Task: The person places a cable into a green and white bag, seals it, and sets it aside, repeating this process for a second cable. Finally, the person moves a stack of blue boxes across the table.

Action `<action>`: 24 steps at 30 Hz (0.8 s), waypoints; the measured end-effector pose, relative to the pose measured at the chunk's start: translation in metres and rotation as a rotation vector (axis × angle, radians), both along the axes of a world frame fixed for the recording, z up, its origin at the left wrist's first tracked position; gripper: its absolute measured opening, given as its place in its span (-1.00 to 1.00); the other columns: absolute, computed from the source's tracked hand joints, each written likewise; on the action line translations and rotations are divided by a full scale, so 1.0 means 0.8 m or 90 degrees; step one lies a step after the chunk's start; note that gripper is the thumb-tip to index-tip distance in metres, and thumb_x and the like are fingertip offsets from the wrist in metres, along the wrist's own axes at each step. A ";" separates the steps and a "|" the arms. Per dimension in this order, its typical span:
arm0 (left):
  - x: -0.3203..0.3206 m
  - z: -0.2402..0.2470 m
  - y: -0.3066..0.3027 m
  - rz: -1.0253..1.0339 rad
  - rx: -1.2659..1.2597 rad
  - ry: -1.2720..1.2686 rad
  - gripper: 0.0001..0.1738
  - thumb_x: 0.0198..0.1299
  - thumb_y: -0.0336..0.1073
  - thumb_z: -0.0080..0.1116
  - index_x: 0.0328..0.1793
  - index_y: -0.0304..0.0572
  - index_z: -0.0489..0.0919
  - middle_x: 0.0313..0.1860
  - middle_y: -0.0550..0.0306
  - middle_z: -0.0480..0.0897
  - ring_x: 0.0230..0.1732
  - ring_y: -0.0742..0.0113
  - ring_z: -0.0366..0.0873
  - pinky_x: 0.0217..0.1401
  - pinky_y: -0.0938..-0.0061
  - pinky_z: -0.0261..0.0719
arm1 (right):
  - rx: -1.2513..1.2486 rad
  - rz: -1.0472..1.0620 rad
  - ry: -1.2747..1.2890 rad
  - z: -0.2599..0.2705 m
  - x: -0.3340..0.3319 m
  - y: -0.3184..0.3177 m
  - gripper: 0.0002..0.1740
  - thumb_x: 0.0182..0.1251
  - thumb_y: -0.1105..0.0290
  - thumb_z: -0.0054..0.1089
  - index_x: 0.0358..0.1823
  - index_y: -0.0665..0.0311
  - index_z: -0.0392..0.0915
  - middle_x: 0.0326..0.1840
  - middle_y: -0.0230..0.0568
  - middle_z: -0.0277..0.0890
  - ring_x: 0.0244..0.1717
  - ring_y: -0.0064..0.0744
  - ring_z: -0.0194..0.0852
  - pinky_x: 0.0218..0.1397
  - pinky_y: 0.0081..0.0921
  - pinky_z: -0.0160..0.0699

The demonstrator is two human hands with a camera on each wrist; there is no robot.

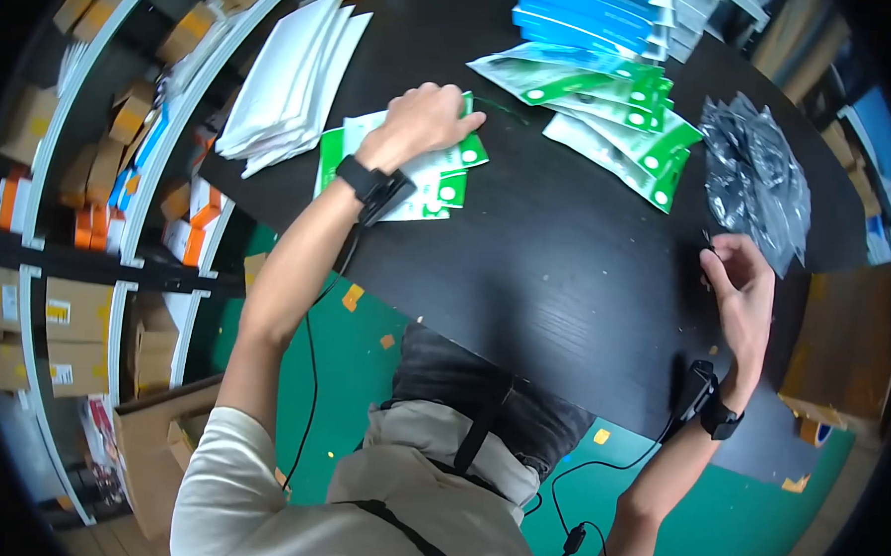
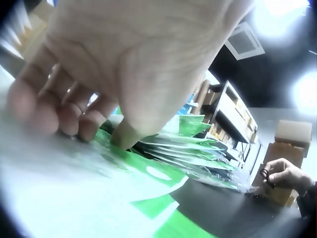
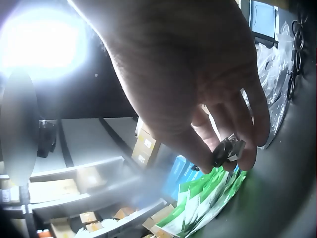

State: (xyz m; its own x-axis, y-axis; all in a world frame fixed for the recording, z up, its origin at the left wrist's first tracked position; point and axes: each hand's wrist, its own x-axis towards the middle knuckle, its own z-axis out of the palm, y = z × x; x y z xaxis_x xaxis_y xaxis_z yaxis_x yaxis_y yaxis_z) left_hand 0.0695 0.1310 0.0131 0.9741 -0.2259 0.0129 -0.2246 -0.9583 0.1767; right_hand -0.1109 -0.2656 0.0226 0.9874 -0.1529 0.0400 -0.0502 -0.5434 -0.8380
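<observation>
My left hand (image 1: 422, 128) rests palm down on a small pile of green-and-white packets (image 1: 452, 187) at the left of the dark table; in the left wrist view its fingers (image 2: 69, 116) bend down onto the top packet (image 2: 148, 171). Between thumb and fingertips, my right hand (image 1: 745, 291) pinches a small black item with a metallic-looking part (image 3: 229, 151), just above the table's right side. Beside that hand lies a heap of clear plastic bags (image 1: 758, 177). The small item's exact kind cannot be told.
White envelopes (image 1: 293, 83) lie at the back left. More green-and-white packets (image 1: 621, 137) fan out below blue packs (image 1: 586, 21) at the back. Shelves of boxes (image 1: 76, 312) stand left, a cardboard box (image 1: 845, 345) right. Black cables (image 1: 306, 401) hang from both wrists.
</observation>
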 end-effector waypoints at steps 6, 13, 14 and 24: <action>-0.005 0.030 0.007 0.068 -0.109 0.176 -0.57 0.30 -0.06 0.25 -0.39 -0.36 0.67 -0.43 -0.29 0.73 -0.23 -0.25 0.77 -0.10 0.04 0.71 | 0.017 0.002 -0.001 0.008 0.000 0.014 -0.86 0.45 0.49 0.37 -0.06 0.32 0.62 -0.34 -0.52 0.50 -0.34 -0.74 0.42 -0.25 -0.67 0.42; -0.110 0.123 -0.030 -0.055 -0.245 0.085 -0.72 0.17 -0.29 0.25 -0.43 -0.42 0.58 -0.59 -0.25 0.56 -0.51 0.01 0.66 -0.31 0.28 0.60 | 0.067 0.002 0.000 0.035 -0.008 0.036 -0.83 0.42 0.48 0.40 -0.03 0.33 0.66 -0.33 -0.51 0.55 -0.35 -0.76 0.41 -0.29 -0.70 0.38; -0.127 0.126 -0.048 -0.106 -0.315 0.138 -0.72 0.18 -0.31 0.23 -0.45 -0.44 0.54 -0.60 -0.23 0.54 -0.54 0.06 0.63 -0.34 0.29 0.57 | 0.082 0.040 0.004 0.042 -0.007 0.039 -0.82 0.41 0.48 0.42 -0.02 0.33 0.67 -0.32 -0.51 0.57 -0.35 -0.77 0.40 -0.30 -0.70 0.37; -0.090 -0.009 -0.145 -0.258 -0.600 0.679 -0.70 0.50 -0.24 0.13 -0.26 -0.32 0.54 -0.50 0.07 0.67 -0.48 0.34 0.72 -0.56 0.48 0.64 | 0.049 0.148 -0.020 0.019 0.021 0.073 -0.79 0.38 0.50 0.40 0.01 0.35 0.75 -0.29 -0.49 0.58 -0.43 -0.77 0.30 -0.42 -0.63 0.22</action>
State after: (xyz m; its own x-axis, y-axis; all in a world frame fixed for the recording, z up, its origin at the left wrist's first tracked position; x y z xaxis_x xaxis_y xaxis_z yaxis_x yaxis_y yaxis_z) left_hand -0.0023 0.0153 0.0058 0.4911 -0.7939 -0.3584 0.1899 -0.3040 0.9336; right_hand -0.0940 -0.2075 0.0376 0.9949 0.0747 0.0682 0.0955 -0.4714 -0.8767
